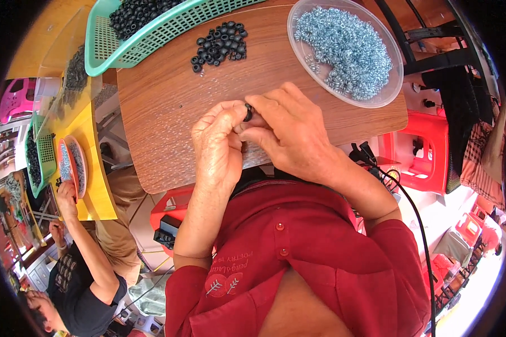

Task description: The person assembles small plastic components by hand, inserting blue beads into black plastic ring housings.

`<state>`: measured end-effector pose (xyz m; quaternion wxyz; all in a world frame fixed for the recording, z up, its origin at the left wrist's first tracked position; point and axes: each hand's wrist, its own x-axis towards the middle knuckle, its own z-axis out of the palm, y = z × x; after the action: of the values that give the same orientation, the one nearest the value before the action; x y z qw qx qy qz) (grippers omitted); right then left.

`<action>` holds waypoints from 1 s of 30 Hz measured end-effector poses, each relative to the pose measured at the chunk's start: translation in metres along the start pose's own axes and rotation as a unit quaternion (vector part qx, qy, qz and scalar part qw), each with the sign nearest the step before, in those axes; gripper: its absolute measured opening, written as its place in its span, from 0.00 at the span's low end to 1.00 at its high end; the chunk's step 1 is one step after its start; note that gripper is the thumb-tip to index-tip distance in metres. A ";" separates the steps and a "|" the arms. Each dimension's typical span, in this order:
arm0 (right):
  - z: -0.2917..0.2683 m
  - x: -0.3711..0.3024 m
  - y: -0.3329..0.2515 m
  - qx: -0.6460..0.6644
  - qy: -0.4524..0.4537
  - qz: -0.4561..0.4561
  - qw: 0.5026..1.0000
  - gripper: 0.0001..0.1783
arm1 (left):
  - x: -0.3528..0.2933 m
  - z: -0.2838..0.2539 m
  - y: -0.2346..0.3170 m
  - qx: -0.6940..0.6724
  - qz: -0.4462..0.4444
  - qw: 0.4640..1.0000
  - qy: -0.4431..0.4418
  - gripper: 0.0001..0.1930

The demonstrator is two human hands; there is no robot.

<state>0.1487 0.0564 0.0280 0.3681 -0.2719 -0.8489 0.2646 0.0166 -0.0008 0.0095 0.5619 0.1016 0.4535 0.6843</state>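
Both hands meet above the near part of a brown wood-grain table. A small round black plastic piece is pinched between the thumb and fingers of my left hand. My right hand is closed in against it, its index fingertip at the black piece and its thumb just below. Whatever lies between the right fingers is hidden. Beyond the hands is a loose pile of black round pieces, some showing a hole. A few tiny clear bits lie beside the pile.
A green plastic basket of black pieces stands at the far left. At the far right is a clear round tub of small bluish, see-through pieces. A co-worker's hand works at a yellow table on the left. Red stools stand right.
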 end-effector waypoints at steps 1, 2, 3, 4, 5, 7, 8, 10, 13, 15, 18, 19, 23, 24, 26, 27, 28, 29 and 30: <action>0.004 0.000 0.003 -0.020 0.011 -0.014 1.000 0.16 | 0.001 -0.002 -0.001 0.001 0.000 1.000 -0.001 0.07; 0.006 0.000 0.006 -0.040 0.021 -0.029 0.999 0.15 | 0.001 -0.005 0.000 0.006 -0.009 1.000 -0.023 0.07; 0.007 -0.001 0.008 -0.040 0.021 -0.029 0.999 0.15 | 0.001 -0.005 0.001 0.012 -0.018 0.999 -0.045 0.07; 0.008 -0.001 0.010 -0.064 0.027 -0.053 0.996 0.15 | 0.000 -0.003 0.001 0.012 -0.018 0.999 -0.044 0.07; 0.008 0.000 0.012 -0.087 0.033 -0.076 0.993 0.14 | -0.001 0.000 0.001 0.014 -0.023 0.999 -0.031 0.05; 0.008 0.000 0.013 -0.083 0.037 -0.079 0.993 0.14 | -0.003 0.004 0.003 0.016 -0.029 0.999 -0.018 0.04; 0.007 0.000 0.014 -0.080 0.040 -0.081 0.993 0.14 | -0.005 0.003 0.005 -0.010 -0.038 0.999 -0.026 0.05; 0.004 0.001 0.016 -0.078 0.038 -0.079 0.993 0.14 | -0.006 0.001 0.009 -0.035 -0.048 0.998 -0.034 0.07; 0.001 0.001 0.017 -0.072 0.025 -0.075 0.994 0.14 | -0.006 -0.002 0.013 0.001 -0.070 0.993 -0.097 0.10; 0.001 0.002 0.017 -0.068 0.013 -0.074 0.995 0.14 | -0.008 -0.002 0.012 0.031 -0.047 0.993 -0.107 0.11; 0.001 0.003 0.017 -0.041 0.021 -0.107 0.993 0.19 | -0.011 -0.002 0.010 0.104 0.015 0.992 -0.075 0.11; 0.000 0.004 0.017 -0.038 0.020 -0.112 0.993 0.19 | -0.012 -0.002 0.009 0.104 0.014 0.992 -0.076 0.11; 0.001 0.004 0.017 -0.047 0.009 -0.126 0.991 0.17 | -0.016 0.001 0.004 0.153 0.100 0.982 -0.054 0.09; 0.001 0.004 0.017 -0.047 0.009 -0.125 0.991 0.17 | -0.017 0.002 0.004 0.151 0.103 0.982 -0.046 0.09; 0.001 0.003 0.016 -0.056 0.000 -0.132 0.990 0.17 | -0.017 0.000 0.002 0.173 0.100 0.979 -0.037 0.08; 0.001 0.003 0.016 -0.056 0.000 -0.131 0.990 0.17 | -0.017 -0.001 0.001 0.195 0.098 0.975 -0.028 0.08; 0.000 0.002 0.015 -0.060 -0.009 -0.130 0.990 0.17 | -0.017 -0.003 -0.001 0.195 0.097 0.975 -0.027 0.08; -0.001 0.002 0.015 -0.065 -0.019 -0.130 0.989 0.17 | -0.018 -0.005 -0.003 0.214 0.111 0.970 -0.016 0.08; -0.002 0.003 0.014 -0.065 -0.019 -0.129 0.989 0.17 | -0.018 -0.005 -0.004 0.233 0.125 0.964 -0.004 0.08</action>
<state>0.1521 0.0683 0.0213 0.3645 -0.1786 -0.8990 0.1647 0.0224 -0.0193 0.0098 0.4346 0.2887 0.5820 0.6237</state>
